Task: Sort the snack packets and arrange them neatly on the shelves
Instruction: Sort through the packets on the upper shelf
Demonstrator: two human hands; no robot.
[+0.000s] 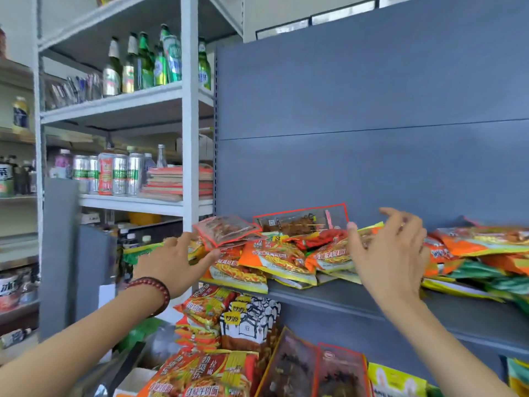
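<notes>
Many snack packets (274, 259), mostly orange and yellow, are lying in a loose pile on the grey shelf (343, 296), and a clear red-edged packet (226, 230) is resting on top near the left end. The left hand (174, 265) is reaching to the left end of the pile with straight, spread fingers, grasping nothing, while the right hand (392, 253) is hovering over the middle of the pile with relaxed, opened fingers, also holding nothing. Green bottles (146, 61) and cans (120, 173) are standing on the white rack (190, 110) at the left.
</notes>
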